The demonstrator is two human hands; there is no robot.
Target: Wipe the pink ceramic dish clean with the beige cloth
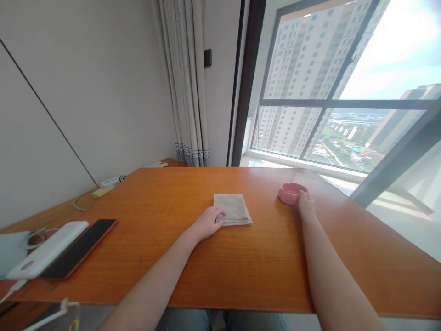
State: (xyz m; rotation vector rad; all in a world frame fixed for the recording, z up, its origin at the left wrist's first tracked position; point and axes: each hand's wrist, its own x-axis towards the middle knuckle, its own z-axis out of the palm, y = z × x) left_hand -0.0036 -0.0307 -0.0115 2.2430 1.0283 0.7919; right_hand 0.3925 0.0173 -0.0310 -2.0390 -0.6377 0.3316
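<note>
A folded beige cloth [233, 208] lies flat near the middle of the orange wooden table [262, 262]. My left hand [208, 223] rests at the cloth's near left corner, with the fingertips on its edge. To the right stands a small round pink dish [291, 192]. My right hand [306, 204] touches the dish's near right rim, with the fingers curled against it. Whether the fingers grip the rim cannot be told.
A white power bank [48, 248] and a dark phone [81, 248] lie at the table's left edge, with cables near them. A power strip [110, 180] sits by the left wall. Behind the table hang curtains [188, 82], and a large window [344, 87] fills the right.
</note>
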